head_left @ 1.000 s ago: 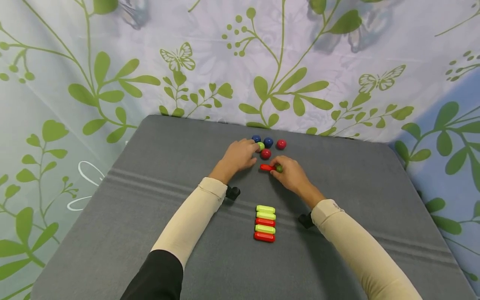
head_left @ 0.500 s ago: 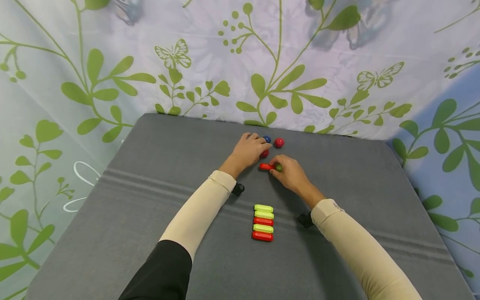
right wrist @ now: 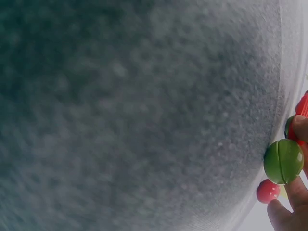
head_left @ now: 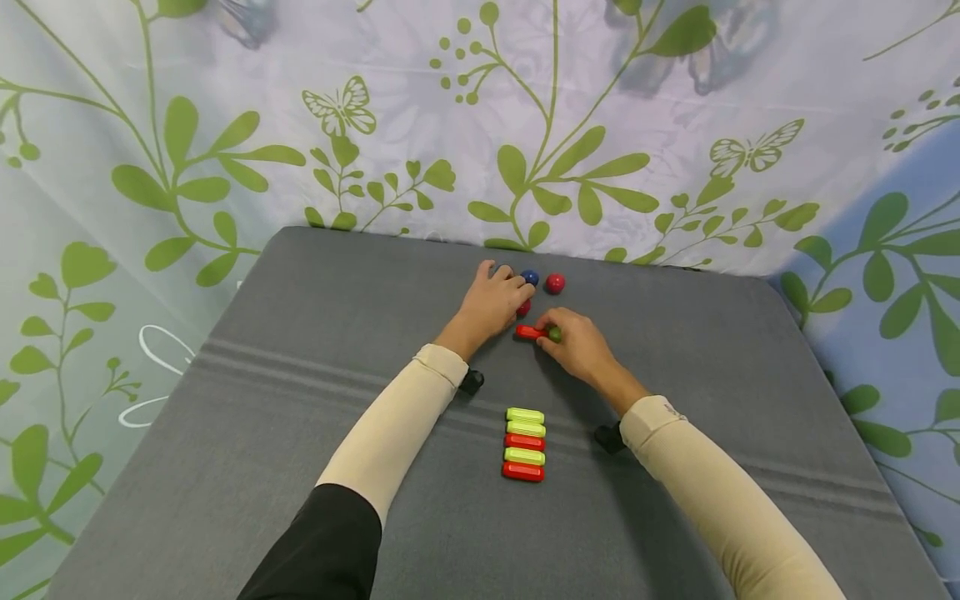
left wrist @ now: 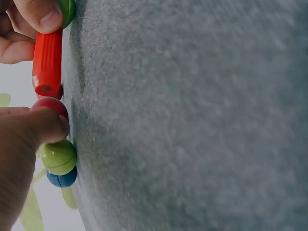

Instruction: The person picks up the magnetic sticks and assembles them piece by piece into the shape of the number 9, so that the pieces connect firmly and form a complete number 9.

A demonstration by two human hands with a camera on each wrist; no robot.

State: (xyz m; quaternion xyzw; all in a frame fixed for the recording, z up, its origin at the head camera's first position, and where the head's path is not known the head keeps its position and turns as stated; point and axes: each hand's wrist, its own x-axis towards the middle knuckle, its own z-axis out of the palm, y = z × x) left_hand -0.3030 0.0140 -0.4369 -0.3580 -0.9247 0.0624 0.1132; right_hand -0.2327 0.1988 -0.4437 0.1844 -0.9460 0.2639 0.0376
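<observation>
My right hand holds a short red stick at the end by a dark green ball. The stick's free end points left in the head view. Beside it, my left hand reaches over a red ball. In the left wrist view, the left thumb bends against that red ball, just under the stick's end; whether ball and stick touch is unclear. A light green ball and a blue ball sit near the left hand, largely hidden from the head view.
Behind the hands lie another blue ball and another red ball. Nearer, several light green and red sticks lie in a stacked row on the grey table. A leaf-patterned cloth hangs along the far edge.
My left hand has moved right, from the light green ball to over the red ball. My right hand keeps its hold on the red stick. The head view has shifted slightly.
</observation>
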